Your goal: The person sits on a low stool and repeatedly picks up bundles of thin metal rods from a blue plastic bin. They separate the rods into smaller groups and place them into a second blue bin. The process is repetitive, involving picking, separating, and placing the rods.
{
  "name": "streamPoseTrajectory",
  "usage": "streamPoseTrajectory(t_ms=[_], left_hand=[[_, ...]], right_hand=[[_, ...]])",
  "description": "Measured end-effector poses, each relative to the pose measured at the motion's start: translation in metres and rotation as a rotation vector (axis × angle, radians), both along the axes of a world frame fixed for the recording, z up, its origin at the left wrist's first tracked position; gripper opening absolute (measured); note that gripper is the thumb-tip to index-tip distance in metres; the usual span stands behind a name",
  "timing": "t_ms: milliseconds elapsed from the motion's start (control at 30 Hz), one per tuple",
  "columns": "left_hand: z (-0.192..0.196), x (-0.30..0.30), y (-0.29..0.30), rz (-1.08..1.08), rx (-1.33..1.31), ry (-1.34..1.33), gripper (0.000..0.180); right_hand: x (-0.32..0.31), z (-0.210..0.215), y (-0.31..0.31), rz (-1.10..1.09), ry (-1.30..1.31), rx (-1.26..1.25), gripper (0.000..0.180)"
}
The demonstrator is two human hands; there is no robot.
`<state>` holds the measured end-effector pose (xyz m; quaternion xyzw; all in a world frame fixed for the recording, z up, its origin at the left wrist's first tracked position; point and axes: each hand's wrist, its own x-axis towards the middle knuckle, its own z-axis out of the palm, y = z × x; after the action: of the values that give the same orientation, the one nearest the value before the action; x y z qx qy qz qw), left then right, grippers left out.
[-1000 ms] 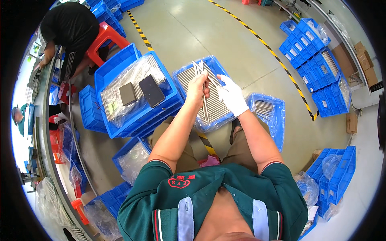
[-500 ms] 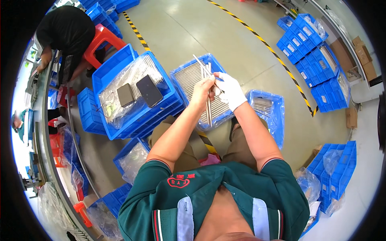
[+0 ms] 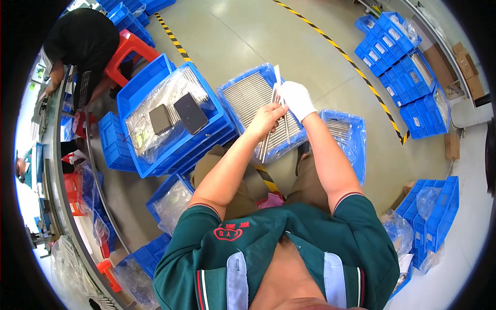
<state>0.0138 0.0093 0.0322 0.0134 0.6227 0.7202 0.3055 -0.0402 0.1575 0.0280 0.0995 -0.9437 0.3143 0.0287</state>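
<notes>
My left hand is bare and closed round a few thin metal rods that stick out below its fingers. My right hand, in a white glove, is closed at the upper part of the same rods, just beside the left. Part of the rods and the gloved fingertips are hidden. One flat, pale end points up past the glove. Both hands are above a blue crate lined with clear plastic, where many similar rods lie side by side in a row.
At right, a smaller lined blue crate holds more rods. Stacked blue crates at left bear a dark phone and a brown box. A person bends at the bench by a red stool. Crate stacks line the right.
The rods, earlier crossed and fanned apart, are now gathered closer together, leaning up to the right. My gloved hand has moved slightly up, and my left hand has shifted right along them.
</notes>
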Motion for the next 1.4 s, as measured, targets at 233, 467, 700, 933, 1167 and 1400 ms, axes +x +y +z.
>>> streamPoseTrajectory(t_ms=[233,467,700,933,1167,1400], left_hand=[[0.002,0.01,-0.003,-0.102,0.436,-0.376,0.024],[-0.012,-0.021,-0.012,0.03,0.681,-0.32,0.03],[-0.013,-0.022,-0.017,-0.02,0.724,-0.276,0.033],[-0.017,-0.033,-0.024,0.158,0.749,-0.223,0.026],[0.001,-0.028,-0.015,0.184,0.622,-0.107,0.029],[0.01,-0.024,-0.008,0.044,0.693,0.028,0.029]], right_hand=[[-0.018,-0.002,0.067,-0.632,-0.018,-0.968,0.033],[0.032,0.016,0.014,-0.226,-0.493,-0.935,0.026],[0.037,0.001,-0.002,-0.071,-0.049,-0.352,0.025],[0.03,0.007,-0.003,-0.135,-0.884,-1.141,0.037],[0.059,-0.015,0.001,0.241,-1.198,-1.41,0.036],[0.064,0.006,0.002,0.379,-1.09,-1.239,0.022]])
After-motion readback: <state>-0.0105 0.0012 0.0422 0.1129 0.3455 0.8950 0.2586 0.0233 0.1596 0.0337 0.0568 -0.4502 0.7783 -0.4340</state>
